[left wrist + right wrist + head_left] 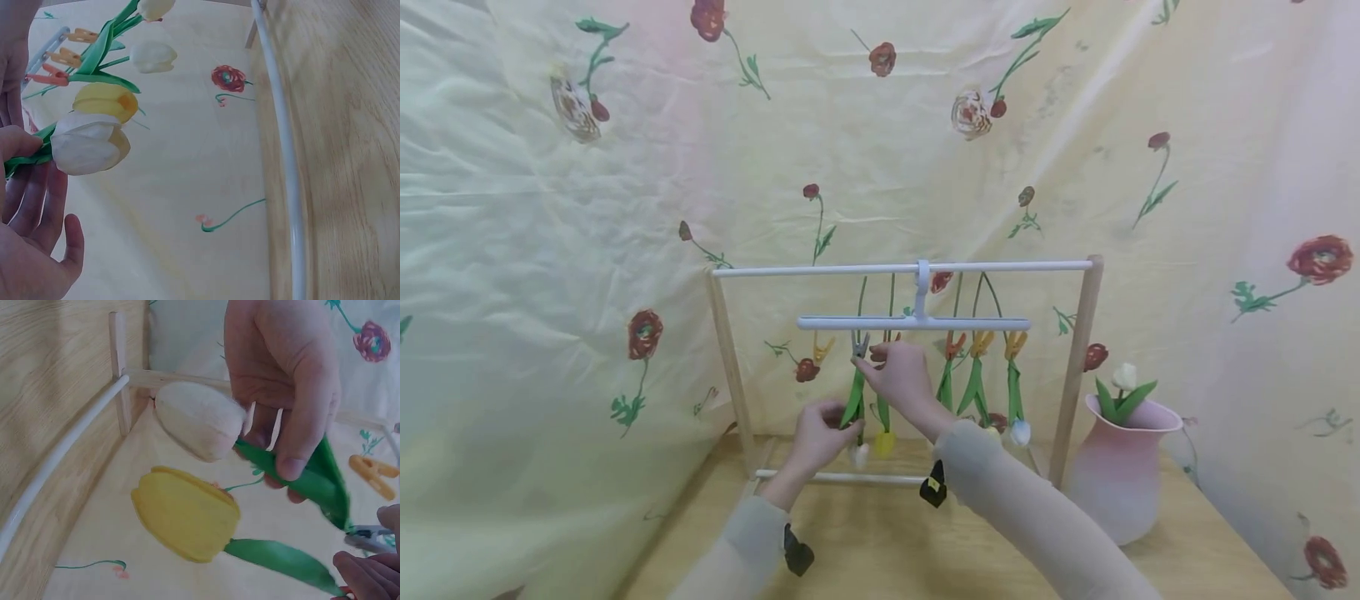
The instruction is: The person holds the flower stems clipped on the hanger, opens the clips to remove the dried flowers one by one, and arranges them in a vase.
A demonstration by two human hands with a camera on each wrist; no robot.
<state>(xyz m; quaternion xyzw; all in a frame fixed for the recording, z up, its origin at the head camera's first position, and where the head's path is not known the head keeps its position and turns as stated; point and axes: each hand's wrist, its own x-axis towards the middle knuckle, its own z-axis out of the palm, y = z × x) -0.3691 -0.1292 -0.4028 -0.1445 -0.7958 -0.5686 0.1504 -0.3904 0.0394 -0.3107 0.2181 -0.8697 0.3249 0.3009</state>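
Observation:
A white artificial tulip [87, 145] hangs head down below a grey clothespin [860, 345] at the left part of a pale hanger [850, 322]. My left hand [817, 435] pinches its green stem and leaves [294, 478] between thumb and fingers, just above the bloom. Higher up, my right hand [904, 379] has thumb and fingers at the grey clothespin and pinches it; part of the clip is hidden behind the fingertips in the right wrist view. A yellow tulip [187, 515] hangs right beside the white one, its clip mostly covered by my right hand.
More tulips hang from red and orange clothespins [982, 342] to the right. An unused-looking yellow clothespin [823, 348] hangs at far left. The hanger hooks over a rack's white top bar [1000, 267]. A pink-and-white vase [1116, 483] with a white tulip stands right on the wooden table [880, 550].

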